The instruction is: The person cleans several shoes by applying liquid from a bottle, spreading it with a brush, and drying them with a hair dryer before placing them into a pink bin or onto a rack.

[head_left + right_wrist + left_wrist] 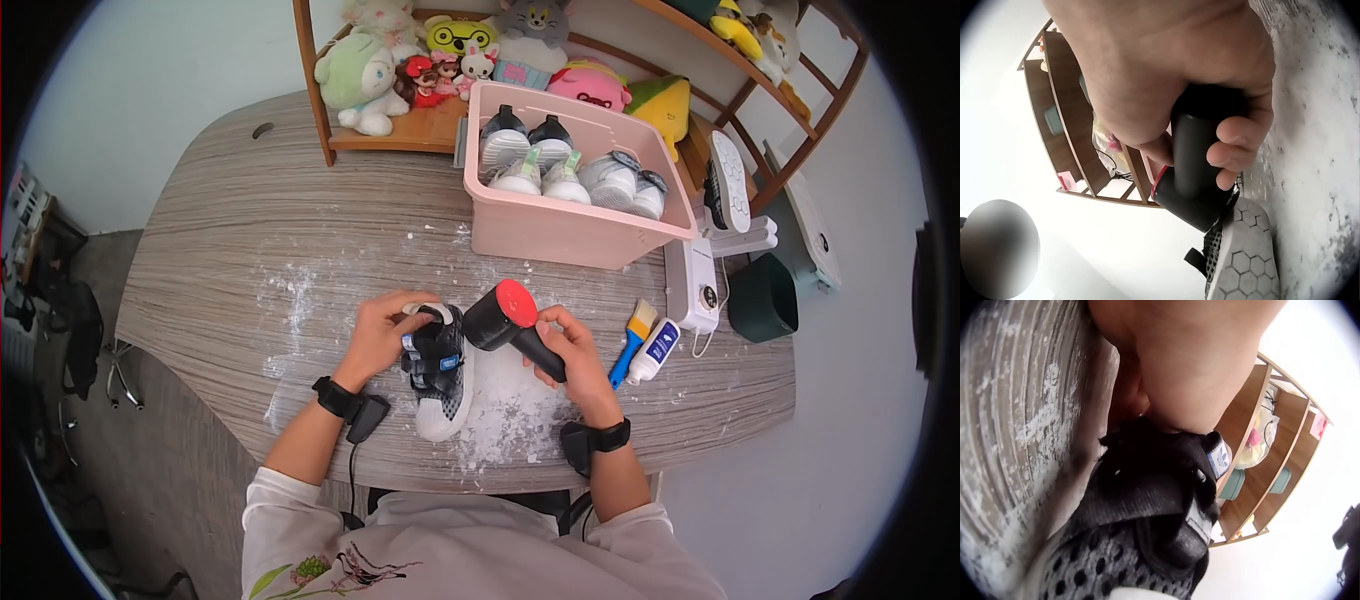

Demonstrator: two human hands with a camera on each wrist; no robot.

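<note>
A black and grey shoe (440,385) with a white toe and sole lies at the table's front middle, toe towards the person. The left hand (385,330) grips its heel end; in the left wrist view the hand (1185,369) is at the collar, fingertips hidden. The right hand (575,355) holds a black hammer-shaped device (487,322) with a red round end by its handle. The device's head is beside the shoe's heel. In the right wrist view the fingers (1235,144) curl round the black handle (1194,150), near the patterned sole (1247,250).
A pink bin (570,232) of shoes stands at the back, before a shelf (400,130) of plush toys. Right of the hands lie a brush (632,345) and a white-blue tube (655,352), near a white device (692,285) with a shoe on it. White powder marks the tabletop (520,420).
</note>
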